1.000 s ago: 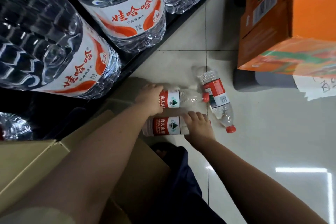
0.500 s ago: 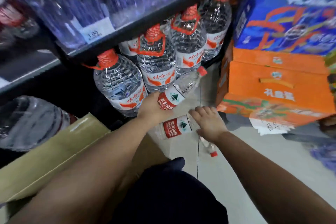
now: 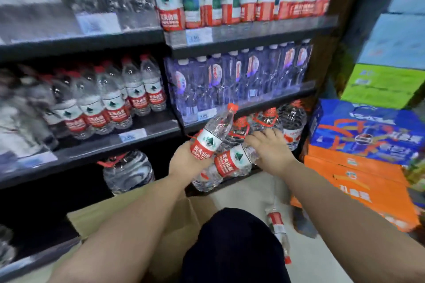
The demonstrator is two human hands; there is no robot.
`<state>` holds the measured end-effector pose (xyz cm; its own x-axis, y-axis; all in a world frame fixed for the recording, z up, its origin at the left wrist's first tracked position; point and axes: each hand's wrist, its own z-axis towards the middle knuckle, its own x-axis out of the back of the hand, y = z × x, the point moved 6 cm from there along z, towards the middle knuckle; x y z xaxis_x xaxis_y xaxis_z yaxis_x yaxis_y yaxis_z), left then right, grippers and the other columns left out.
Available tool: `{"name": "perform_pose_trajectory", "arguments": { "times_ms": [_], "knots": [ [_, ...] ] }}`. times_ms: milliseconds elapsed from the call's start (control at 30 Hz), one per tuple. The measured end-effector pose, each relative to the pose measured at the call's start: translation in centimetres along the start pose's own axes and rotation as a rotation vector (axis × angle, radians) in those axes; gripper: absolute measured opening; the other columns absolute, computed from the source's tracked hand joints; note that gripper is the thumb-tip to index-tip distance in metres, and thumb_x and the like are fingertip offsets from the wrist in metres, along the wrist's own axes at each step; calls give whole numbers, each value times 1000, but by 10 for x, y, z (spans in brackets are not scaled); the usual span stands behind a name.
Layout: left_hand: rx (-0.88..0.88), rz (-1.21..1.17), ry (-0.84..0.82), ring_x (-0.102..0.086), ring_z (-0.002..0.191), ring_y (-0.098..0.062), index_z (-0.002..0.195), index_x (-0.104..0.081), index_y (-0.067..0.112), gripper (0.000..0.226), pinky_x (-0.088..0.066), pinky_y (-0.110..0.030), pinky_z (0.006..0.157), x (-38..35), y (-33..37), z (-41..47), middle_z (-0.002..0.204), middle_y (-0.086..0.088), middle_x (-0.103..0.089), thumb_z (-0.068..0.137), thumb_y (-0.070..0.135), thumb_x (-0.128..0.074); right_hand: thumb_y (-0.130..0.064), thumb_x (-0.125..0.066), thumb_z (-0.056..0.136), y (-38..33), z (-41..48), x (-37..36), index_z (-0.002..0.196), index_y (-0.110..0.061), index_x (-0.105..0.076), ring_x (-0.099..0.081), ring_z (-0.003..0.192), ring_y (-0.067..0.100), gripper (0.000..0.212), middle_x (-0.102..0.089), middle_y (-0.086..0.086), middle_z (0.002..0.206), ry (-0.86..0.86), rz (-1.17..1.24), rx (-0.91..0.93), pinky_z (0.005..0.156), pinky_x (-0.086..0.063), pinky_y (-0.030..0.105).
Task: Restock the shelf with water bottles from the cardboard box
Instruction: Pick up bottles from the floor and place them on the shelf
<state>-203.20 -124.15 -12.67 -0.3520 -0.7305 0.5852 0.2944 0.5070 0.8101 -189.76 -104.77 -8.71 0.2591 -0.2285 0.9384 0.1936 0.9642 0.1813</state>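
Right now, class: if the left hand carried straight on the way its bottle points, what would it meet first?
Probably the shelf edge under the blue-tinted bottles: the left hand aims its bottle cap-first up there. Depth is unclear.

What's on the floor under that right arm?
One small water bottle with a red label lies on the tiled floor, beside the cardboard box. The right arm hides whatever lies farther right.

Head view faces shelves (image 3: pixel 96 149) closely, angled downward.
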Motion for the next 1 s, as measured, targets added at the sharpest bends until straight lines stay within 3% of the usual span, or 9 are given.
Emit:
{"name": "perform_pose_trajectory", "arguments": {
  "times_ms": [67,200,367,467,567,733,800,933,1000],
  "knots": [
    [11,-40,30,-67,83,-16,96,-55,27,48,-56,-36,73,21,-6,-7,90,4,-68,60,40,-84,-14,-76,61,-14,13,13,112,-18,-61,-51,97,32,53,-60,2,102,10,21,19,84,-24,39],
    [25,-150,128,-62,74,-7,96,-55,22,46,-47,-22,59,67,-21,-19,85,10,-65,66,37,-86,-13,-68,70,-47,42,30,132,-22,-48,-39,113,27,65,-52,-1,124,-35,64,77,96,-22,38],
    [69,-265,258,-65,77,-9,98,-60,20,41,-48,-25,63,129,-46,-16,86,5,-68,70,35,-85,-12,-65,74,-97,94,55,136,-23,-43,-37,113,24,66,-48,-2,128,7,69,217,98,-20,37],
    [98,-285,331,-66,82,-12,100,-59,24,44,-53,-32,73,162,-62,-2,88,8,-68,67,39,-86,-6,-64,71,-122,130,71,130,-21,-50,-41,108,26,62,-53,1,120,97,54,284,94,-21,37],
    [119,-273,359,-67,84,-12,106,-59,25,54,-56,-38,79,188,-71,16,93,7,-69,64,47,-85,-4,-73,55,-139,172,80,121,-17,-59,-51,99,31,70,-61,3,110,155,12,335,89,-22,38],
    [186,-241,417,-68,86,-17,104,-56,31,58,-56,-43,84,220,-85,50,92,8,-70,57,56,-80,-4,-81,35,-167,232,87,109,-15,-67,-58,83,31,76,-65,5,99,234,-90,412,85,-40,43],
    [199,-210,430,-68,83,-18,99,-53,37,57,-56,-42,82,229,-93,62,90,8,-71,55,61,-79,-7,-82,32,-176,251,85,105,-17,-68,-57,79,28,74,-65,3,95,224,-134,427,82,-32,38],
    [160,-272,446,-67,81,-11,104,-59,27,48,-56,-35,77,239,-101,87,91,6,-71,66,39,-86,-8,-84,33,-187,286,82,100,-18,-70,-57,77,27,69,-65,2,91,220,-199,492,80,-28,35],
    [151,-317,443,-67,79,-13,103,-60,22,49,-56,-36,74,238,-105,97,88,5,-70,65,38,-87,-6,-80,39,-191,300,80,100,-17,-70,-60,79,28,63,-66,4,93,245,-242,527,83,-29,37]
  ]
}}
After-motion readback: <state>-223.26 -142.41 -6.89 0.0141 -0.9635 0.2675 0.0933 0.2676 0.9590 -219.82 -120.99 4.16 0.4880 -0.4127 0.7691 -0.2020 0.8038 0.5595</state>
